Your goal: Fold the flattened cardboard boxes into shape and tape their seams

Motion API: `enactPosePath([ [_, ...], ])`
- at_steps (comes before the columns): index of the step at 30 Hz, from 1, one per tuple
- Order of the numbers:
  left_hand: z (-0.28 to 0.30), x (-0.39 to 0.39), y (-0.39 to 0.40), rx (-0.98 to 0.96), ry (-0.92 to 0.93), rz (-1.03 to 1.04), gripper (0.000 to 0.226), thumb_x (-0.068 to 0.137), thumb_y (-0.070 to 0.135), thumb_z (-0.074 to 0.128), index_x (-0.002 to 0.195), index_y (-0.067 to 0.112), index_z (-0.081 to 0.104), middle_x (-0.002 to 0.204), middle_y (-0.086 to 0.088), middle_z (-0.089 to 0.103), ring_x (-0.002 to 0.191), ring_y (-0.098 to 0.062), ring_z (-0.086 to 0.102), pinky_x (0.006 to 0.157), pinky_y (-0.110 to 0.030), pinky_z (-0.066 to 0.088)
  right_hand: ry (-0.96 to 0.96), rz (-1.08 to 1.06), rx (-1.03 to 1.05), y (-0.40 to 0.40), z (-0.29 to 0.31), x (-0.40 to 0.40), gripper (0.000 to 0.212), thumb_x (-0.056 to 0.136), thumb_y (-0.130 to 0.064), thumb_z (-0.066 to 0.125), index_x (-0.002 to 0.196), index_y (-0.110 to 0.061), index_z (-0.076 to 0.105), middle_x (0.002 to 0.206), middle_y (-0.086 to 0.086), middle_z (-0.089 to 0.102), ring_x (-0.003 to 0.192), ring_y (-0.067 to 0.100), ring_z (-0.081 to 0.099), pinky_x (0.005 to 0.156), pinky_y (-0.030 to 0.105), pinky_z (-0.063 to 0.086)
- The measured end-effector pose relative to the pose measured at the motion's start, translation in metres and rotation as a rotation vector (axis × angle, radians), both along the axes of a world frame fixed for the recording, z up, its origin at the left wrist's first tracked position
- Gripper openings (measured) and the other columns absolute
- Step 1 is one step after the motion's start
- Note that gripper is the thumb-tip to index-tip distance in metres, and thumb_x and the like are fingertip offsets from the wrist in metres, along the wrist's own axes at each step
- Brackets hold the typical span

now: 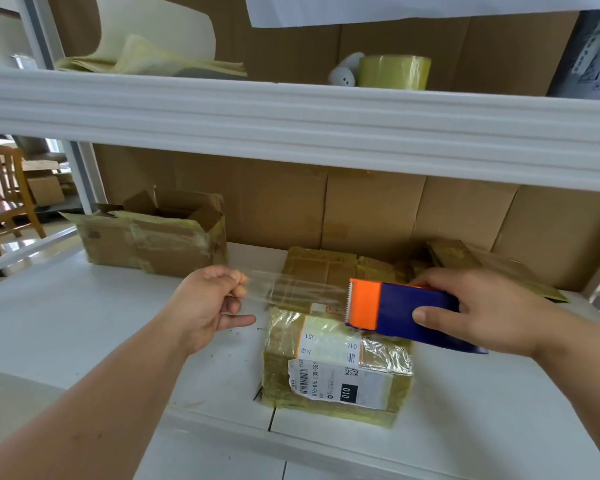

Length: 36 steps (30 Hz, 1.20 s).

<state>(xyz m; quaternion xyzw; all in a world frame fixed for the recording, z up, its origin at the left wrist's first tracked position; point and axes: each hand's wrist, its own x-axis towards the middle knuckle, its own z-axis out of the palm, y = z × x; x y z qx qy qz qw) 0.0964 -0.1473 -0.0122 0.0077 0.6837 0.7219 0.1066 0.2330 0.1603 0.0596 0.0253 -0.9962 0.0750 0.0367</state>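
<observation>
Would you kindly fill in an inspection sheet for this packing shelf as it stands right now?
Surface: white shelf board, a few dark specks, a seam near the front edge.
Job's things: taped labelled box lying in front; flattened boxes behind it; opened box at back left; clear tape strip stretched above the labelled box.
Clutter: tape roll and yellowish sheets on the upper shelf.
Hands: left hand pinches the tape's free end; right hand grips the blue and orange tape dispenser.
Cables: nothing seen.
Surroundings: cardboard backing behind the shelf; wooden chair at far left.
</observation>
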Motion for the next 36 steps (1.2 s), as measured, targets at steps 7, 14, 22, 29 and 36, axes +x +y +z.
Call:
enactPosePath([
  [7, 0.002, 0.004, 0.005, -0.078, -0.043, 0.000, 0.018, 0.105, 0.013, 0.043, 0.102, 0.004, 0.059, 0.083, -0.011, 0.053, 0.053, -0.017, 0.057, 0.060, -0.042, 0.061, -0.034, -0.047, 0.144, -0.007, 0.010, -0.004, 0.024, 0.093, -0.050, 0.055, 0.106, -0.031, 0.063, 0.083, -0.012, 0.063, 0.074, 0.003, 0.058, 0.062, 0.016, 0.042],
  [14, 0.000, 0.005, 0.013, -0.038, -0.200, -0.094, 0.013, 0.105, 0.016, 0.045, 0.105, 0.006, 0.053, 0.086, -0.009, 0.048, 0.074, -0.033, 0.074, 0.058, -0.042, 0.061, -0.070, -0.070, 0.107, -0.006, 0.006, -0.005, 0.026, 0.092, -0.050, 0.058, 0.107, -0.030, 0.062, 0.089, -0.011, 0.066, 0.078, 0.007, 0.061, 0.071, 0.030, 0.052],
  [22, -0.016, -0.007, 0.021, -0.172, -0.195, -0.017, 0.009, 0.099, 0.013, 0.059, 0.095, 0.005, 0.061, 0.071, -0.007, 0.059, 0.050, -0.017, 0.065, 0.046, -0.027, 0.054, -0.049, -0.105, 0.125, -0.004, 0.002, -0.005, 0.044, 0.094, -0.063, 0.038, 0.108, -0.032, 0.066, 0.087, -0.010, 0.067, 0.077, 0.005, 0.060, 0.069, 0.026, 0.050],
  [29, -0.031, -0.013, 0.027, -0.280, -0.244, -0.036, 0.013, 0.095, 0.011, 0.061, 0.082, 0.008, 0.060, 0.059, -0.003, 0.058, 0.040, -0.010, 0.054, 0.042, -0.022, 0.049, -0.011, -0.078, 0.160, -0.006, -0.006, -0.005, 0.045, 0.093, -0.064, 0.036, 0.107, -0.033, 0.066, 0.082, -0.012, 0.066, 0.074, 0.006, 0.059, 0.062, 0.022, 0.047],
  [36, -0.042, -0.006, 0.029, -0.353, -0.321, -0.150, 0.034, 0.092, 0.018, 0.067, 0.059, 0.012, 0.059, 0.054, -0.003, 0.058, 0.042, -0.012, 0.052, 0.047, -0.022, 0.048, 0.054, -0.018, 0.172, -0.005, -0.015, -0.004, 0.073, 0.073, -0.080, 0.016, 0.103, -0.033, 0.063, 0.084, -0.014, 0.067, 0.075, 0.008, 0.061, 0.068, 0.029, 0.055],
])
